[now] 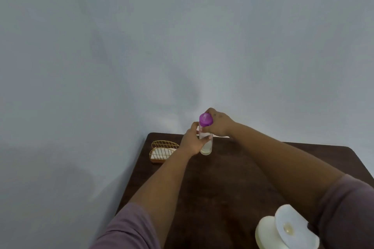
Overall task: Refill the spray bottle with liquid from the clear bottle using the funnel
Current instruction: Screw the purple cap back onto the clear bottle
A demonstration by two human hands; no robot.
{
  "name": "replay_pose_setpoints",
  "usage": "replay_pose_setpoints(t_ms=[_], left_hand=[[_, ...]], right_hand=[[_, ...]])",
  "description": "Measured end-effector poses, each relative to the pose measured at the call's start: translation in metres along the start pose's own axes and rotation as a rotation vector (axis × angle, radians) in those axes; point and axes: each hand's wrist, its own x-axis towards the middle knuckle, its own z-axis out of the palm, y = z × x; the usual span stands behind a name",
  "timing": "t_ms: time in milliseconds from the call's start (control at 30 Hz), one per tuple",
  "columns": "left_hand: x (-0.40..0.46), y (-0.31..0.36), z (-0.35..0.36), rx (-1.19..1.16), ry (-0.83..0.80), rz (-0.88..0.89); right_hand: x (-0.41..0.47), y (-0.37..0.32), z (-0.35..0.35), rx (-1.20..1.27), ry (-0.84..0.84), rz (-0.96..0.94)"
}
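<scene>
- Near the far edge of the dark wooden table (232,184), a clear bottle (206,146) is standing upright, with a little pale liquid sitting at its bottom.
- A left hand (192,141) is wrapping its fingers and thumb around the clear bottle's body, gripping it from the left side.
- A right hand (219,125) is curling over the purple cap (206,119) on top of the clear bottle, gripping that cap from the right.
- Left of the clear bottle, a gold wire rack (163,150) is sitting at the table's far left corner, holding something white; what that is cannot be told.
- Well nearer than the clear bottle, at the table's near right edge, a white funnel (291,228) is resting mouth up on a cream-coloured bottle (265,232), partly hidden by the right forearm.
- Mauve sleeves (125,228) are covering both upper arms, and a plain grey wall (141,36) is rising behind the clear bottle.
</scene>
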Motion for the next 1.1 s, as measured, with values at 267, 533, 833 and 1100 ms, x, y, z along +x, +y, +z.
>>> replay_pose_setpoints(t_ms=[267, 533, 833, 1100], left_hand=[[0.031, -0.018, 0.01, 0.025, -0.055, -0.015], [0.038, -0.025, 0.014, 0.088, -0.067, 0.034], [0.036, -0.03, 0.014, 0.073, -0.097, 0.028], [0.034, -0.028, 0.014, 0.112, -0.085, 0.054]], right_hand=[[0.032, 0.024, 0.01, 0.007, -0.036, 0.029], [0.038, 0.034, 0.016, 0.006, -0.027, 0.042], [0.037, 0.038, 0.023, 0.028, -0.03, 0.03], [0.036, 0.041, 0.025, 0.016, -0.039, 0.036]])
